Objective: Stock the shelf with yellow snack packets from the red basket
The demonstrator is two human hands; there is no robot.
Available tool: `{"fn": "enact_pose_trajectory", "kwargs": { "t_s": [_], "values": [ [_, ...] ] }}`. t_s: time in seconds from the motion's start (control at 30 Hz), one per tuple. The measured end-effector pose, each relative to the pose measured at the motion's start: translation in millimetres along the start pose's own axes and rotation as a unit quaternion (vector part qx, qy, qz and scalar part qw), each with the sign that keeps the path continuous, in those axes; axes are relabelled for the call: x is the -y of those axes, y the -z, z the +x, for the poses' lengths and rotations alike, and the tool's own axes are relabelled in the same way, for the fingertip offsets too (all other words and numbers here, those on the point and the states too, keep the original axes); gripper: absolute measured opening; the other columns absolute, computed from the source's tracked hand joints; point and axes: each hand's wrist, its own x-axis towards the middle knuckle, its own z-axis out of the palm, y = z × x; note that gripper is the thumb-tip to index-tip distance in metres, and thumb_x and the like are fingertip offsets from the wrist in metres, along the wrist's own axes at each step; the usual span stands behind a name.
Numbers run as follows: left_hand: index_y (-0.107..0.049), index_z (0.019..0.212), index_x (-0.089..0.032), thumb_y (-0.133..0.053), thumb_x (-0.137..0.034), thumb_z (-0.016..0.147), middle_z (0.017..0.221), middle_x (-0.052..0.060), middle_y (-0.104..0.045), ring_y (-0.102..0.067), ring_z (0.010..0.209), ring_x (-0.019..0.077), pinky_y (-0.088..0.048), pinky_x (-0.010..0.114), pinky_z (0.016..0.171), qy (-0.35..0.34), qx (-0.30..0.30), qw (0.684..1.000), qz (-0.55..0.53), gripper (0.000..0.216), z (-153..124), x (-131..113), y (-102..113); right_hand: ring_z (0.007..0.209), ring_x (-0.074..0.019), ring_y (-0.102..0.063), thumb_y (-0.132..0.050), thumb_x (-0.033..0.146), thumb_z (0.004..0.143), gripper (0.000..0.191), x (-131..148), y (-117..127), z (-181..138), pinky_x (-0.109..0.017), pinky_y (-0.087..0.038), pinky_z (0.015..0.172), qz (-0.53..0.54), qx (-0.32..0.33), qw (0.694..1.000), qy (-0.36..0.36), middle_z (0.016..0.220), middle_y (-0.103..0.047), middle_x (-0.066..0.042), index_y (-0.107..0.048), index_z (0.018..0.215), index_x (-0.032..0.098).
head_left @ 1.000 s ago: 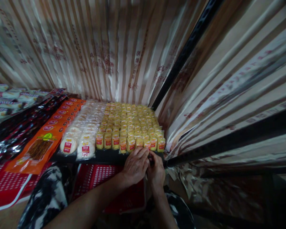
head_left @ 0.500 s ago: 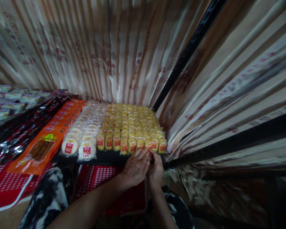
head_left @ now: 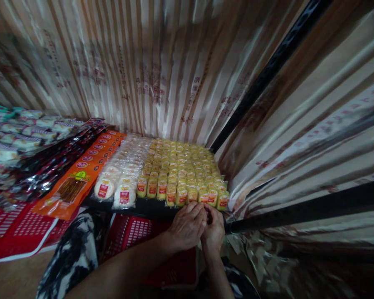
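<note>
My left hand (head_left: 188, 226) and my right hand (head_left: 214, 231) are pressed together at the front edge of a dark shelf (head_left: 149, 206). Both have their fingers curled in a pinch around something small that I cannot make out. Just beyond my fingertips stand several rows of small yellow snack packs (head_left: 182, 174) with red labels. The nearest packs are almost touching my fingers.
Left of the yellow packs lie round white packs (head_left: 121, 182), then orange packets (head_left: 81, 178), dark packets (head_left: 40, 166) and white packs (head_left: 15, 137). A red basket (head_left: 134, 232) sits under the shelf. Striped foil sheets (head_left: 162, 70) and black shelf bars (head_left: 299, 209) close off the back and right.
The view has shifted, so the shelf and my hands sit lower and further right in the picture. My hands stay pressed together at the shelf's front edge.
</note>
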Motion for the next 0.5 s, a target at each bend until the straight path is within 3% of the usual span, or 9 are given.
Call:
{"fn": "enact_pose_trajectory", "kwargs": {
  "t_s": [0.23,0.5],
  "values": [
    [-0.049,0.123,-0.01,-0.031,-0.024,0.092,0.129,0.01,-0.052,-0.043,0.121,0.0213,-0.033,0.036,0.107,0.001,-0.02,1.0,-0.022,0.038,-9,2,14,0.073,-0.0185,-0.055,-0.046,0.041,0.077,0.038,6,-5,-6,-0.033,-0.046,0.07,-0.006,-0.002,1.0,-0.029,0.089,-0.057,-0.008,-0.061,0.099,0.015],
    [-0.051,0.12,-0.01,-0.031,-0.023,0.092,0.132,0.013,-0.048,-0.042,0.123,0.0237,-0.036,0.038,0.106,0.078,-0.027,0.996,-0.033,0.038,-42,9,46,0.077,-0.0194,-0.056,-0.045,0.048,0.083,0.038,37,-15,-24,-0.035,-0.046,0.075,0.012,0.011,1.0,-0.008,0.091,-0.059,-0.01,-0.06,0.097,0.016]
  ]
}}
